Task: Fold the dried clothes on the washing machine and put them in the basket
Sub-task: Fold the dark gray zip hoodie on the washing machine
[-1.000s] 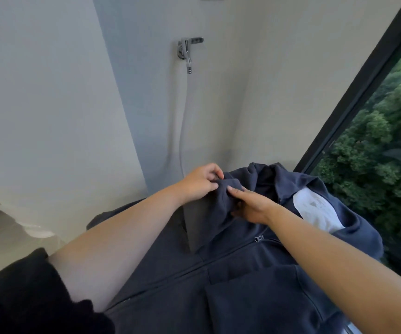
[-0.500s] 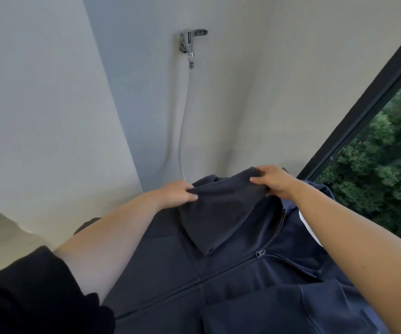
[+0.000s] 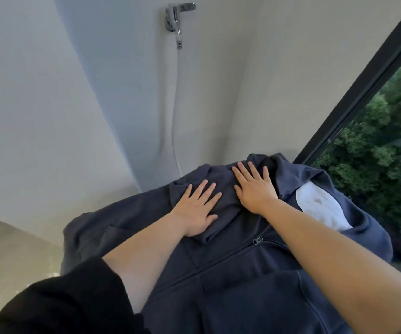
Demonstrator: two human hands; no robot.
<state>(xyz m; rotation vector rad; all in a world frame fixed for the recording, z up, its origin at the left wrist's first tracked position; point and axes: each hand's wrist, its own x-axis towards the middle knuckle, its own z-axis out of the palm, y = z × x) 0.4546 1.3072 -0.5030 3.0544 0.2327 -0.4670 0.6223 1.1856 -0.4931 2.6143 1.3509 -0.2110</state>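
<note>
A dark navy zip hoodie [image 3: 238,280] lies spread out front side up, its zipper running down the middle. Its hood [image 3: 226,189] is folded forward onto the chest. My left hand [image 3: 198,209] lies flat on the hood's left part with fingers spread. My right hand [image 3: 254,186] presses flat on the hood's right part, fingers straight. A white patch [image 3: 320,210] shows inside the hoodie's right shoulder area. The surface under the hoodie is hidden, and no basket is in view.
A chrome tap [image 3: 176,16] with a white hose [image 3: 174,116] hangs on the wall behind the hoodie. A black window frame [image 3: 363,88] runs along the right, with trees outside. White walls close in at the left and back.
Both hands let go of the hood's edge they were pinching. The hood went down onto the chest, and the hands now lie flat on it.
</note>
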